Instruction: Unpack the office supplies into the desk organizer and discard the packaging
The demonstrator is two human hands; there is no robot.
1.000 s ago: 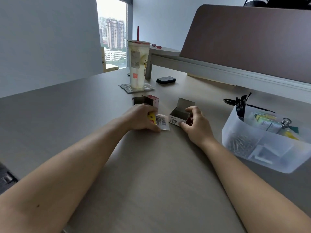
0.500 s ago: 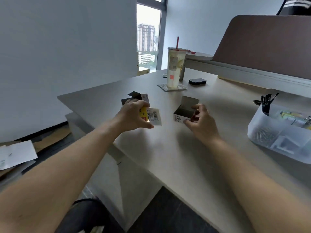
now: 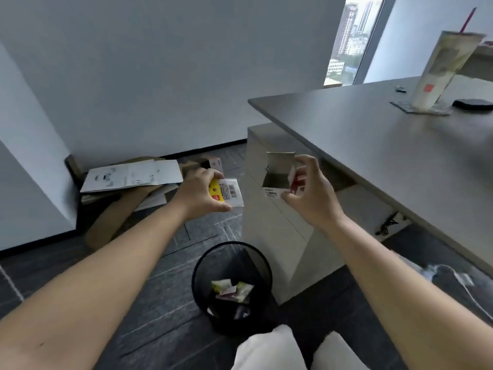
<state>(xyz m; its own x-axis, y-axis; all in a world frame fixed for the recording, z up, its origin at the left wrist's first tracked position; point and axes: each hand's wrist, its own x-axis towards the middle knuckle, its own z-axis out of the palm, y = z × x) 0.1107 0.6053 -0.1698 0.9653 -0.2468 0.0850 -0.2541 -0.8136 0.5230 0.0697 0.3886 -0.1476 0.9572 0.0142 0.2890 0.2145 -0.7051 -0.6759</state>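
My left hand grips a flat yellow and white package with a barcode, along with a small dark box behind it. My right hand holds an opened white and red carton with its flap up and its inside showing dark. Both hands hover off the desk's left edge, above the floor. Below them stands a black mesh wastebasket with several crumpled wrappers in the bottom. The desk organizer is out of view.
The grey desk fills the right side, with a tall drink cup and red straw and a black flat object on it. Flattened cardboard and papers lie on the floor by the wall. My knees show at the bottom.
My view has swung left and down, away from the desk top to the floor. Both hands lifted their packaging off the desk and carried it out over the wastebasket.
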